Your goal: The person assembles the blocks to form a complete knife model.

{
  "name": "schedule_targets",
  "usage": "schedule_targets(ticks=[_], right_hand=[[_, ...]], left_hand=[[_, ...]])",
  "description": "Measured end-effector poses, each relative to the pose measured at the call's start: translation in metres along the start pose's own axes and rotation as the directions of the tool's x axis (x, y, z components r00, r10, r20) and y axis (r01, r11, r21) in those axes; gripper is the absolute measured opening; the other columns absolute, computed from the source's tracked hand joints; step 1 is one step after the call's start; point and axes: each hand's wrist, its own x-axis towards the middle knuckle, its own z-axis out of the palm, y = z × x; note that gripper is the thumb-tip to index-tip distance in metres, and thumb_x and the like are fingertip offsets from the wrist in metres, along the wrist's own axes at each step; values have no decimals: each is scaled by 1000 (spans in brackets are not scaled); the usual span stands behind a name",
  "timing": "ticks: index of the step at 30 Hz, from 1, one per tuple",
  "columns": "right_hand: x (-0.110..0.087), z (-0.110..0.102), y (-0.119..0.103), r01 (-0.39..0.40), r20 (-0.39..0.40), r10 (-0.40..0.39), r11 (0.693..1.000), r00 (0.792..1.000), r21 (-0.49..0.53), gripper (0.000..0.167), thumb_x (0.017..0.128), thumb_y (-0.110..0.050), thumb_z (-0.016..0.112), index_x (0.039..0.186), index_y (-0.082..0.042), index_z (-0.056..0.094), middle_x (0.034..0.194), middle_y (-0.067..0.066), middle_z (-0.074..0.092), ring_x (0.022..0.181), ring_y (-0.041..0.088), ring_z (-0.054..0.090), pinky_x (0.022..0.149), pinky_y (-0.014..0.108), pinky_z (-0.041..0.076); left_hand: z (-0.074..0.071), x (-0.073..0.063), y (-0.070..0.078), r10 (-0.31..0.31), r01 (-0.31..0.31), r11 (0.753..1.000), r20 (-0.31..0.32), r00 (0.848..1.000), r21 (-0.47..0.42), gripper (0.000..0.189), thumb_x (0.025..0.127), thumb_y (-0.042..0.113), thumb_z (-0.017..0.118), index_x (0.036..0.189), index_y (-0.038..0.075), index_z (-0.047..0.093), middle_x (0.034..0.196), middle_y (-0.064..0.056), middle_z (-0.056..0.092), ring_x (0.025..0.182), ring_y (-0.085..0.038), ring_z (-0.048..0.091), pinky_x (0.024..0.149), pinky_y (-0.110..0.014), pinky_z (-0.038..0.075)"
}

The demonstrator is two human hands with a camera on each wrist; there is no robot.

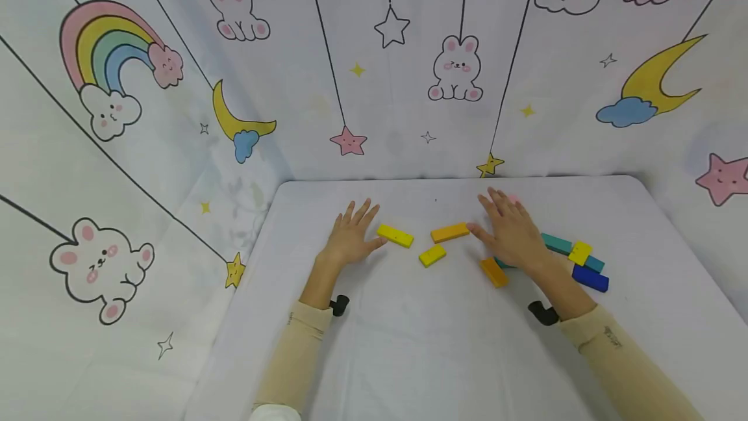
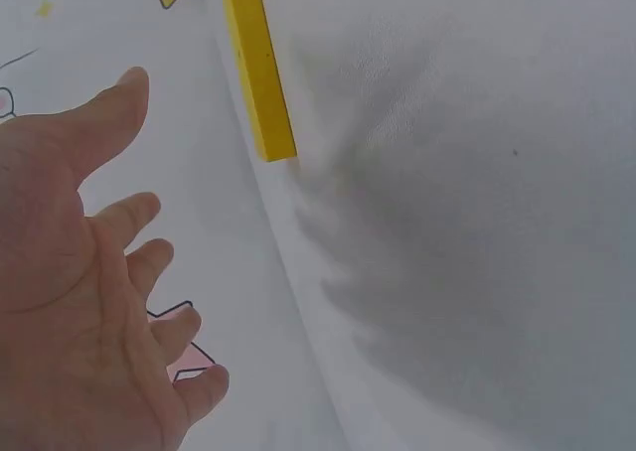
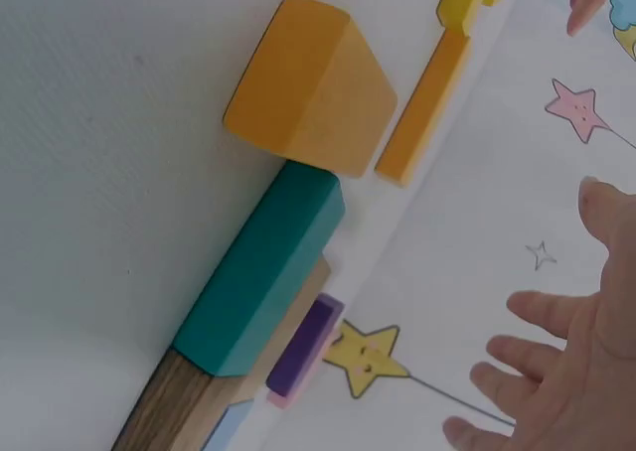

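Note:
In the head view my left hand (image 1: 349,239) is held with fingers spread, its thumb beside a long yellow block (image 1: 395,236). The left wrist view shows its palm and bent fingertips apart from that yellow block (image 2: 260,69), holding nothing. My right hand (image 1: 511,232) has its fingers spread over the group of blocks and grips none of them. Its thumb tip is by the end of a long orange block (image 1: 450,232). Under the palm a teal block (image 3: 263,272) lies against a shorter orange block (image 3: 308,88). The right hand partly hides the blocks beneath it.
A short yellow block (image 1: 432,256) lies between the hands. Right of the right hand are another teal block (image 1: 556,243), a yellow block (image 1: 580,253) and a dark blue block (image 1: 591,278). The right wrist view adds a purple block (image 3: 303,347) and a brown wooden block (image 3: 164,406).

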Motion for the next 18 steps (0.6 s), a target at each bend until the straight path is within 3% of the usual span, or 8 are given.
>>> schedule_targets(ticks=[10, 18], right_hand=[[3, 2, -11, 17, 33, -20, 998, 999, 61, 75, 106, -45, 58, 162, -2, 31, 169, 25, 22, 153, 46, 24, 118, 66, 25], [13, 3, -21, 54, 49, -59, 995, 997, 84, 64, 102, -32, 69, 155, -4, 47, 164, 24, 34, 147, 47, 37, 101, 61, 49]], left_hand=[[8, 4, -1, 14, -14, 1000, 35, 999, 0, 76, 107, 47, 55, 169, 28, 16, 176, 0, 4, 160, -37, 0, 125, -62, 10], [5, 5, 8, 37, -36, 999, 28, 999, -18, 69, 106, 39, 61, 166, 24, 29, 173, -2, 20, 160, -36, 10, 126, -56, 14]])
